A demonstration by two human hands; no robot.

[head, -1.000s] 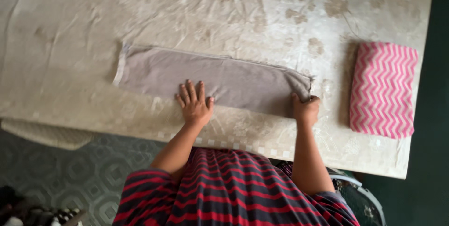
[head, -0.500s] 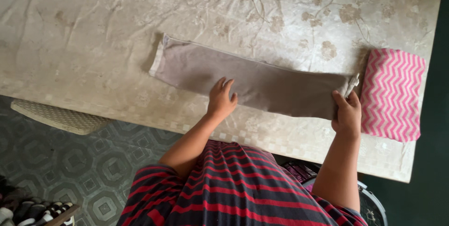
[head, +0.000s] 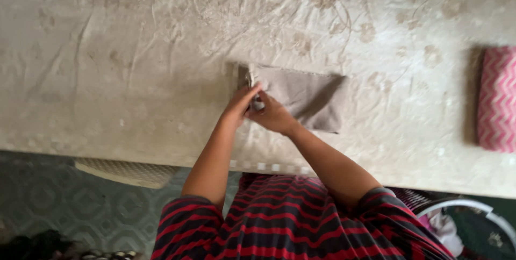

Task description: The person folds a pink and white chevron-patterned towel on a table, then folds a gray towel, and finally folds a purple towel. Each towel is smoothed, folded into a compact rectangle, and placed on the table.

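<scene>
Both hands meet at the left end of a folded grey-brown towel point(head: 306, 98): the left hand point(head: 240, 104) reaches in from the left with fingers extended onto the cloth's pale hemmed edge, and the right hand point(head: 273, 115), crossing in from the right, lies on the near left corner with its fingers curled around the same edge. The picture is blurred, so how firmly either hand pinches the fabric cannot be told. The towel lies as a short, thick rectangle near the middle of the worktop point(head: 134, 66), which is covered with a cream cloth printed with faint brown flowers. Well apart to the right, at the edge of the view, sits a folded pink and white zigzag cloth point(head: 497, 98). The person leans over the near edge in a top striped red and dark blue point(head: 290, 222). A woven cream seat point(head: 126, 173) pokes out from under the worktop on the left, above a patterned grey floor point(head: 64, 206). At lower right the rim of a basket point(head: 473, 209) shows.
</scene>
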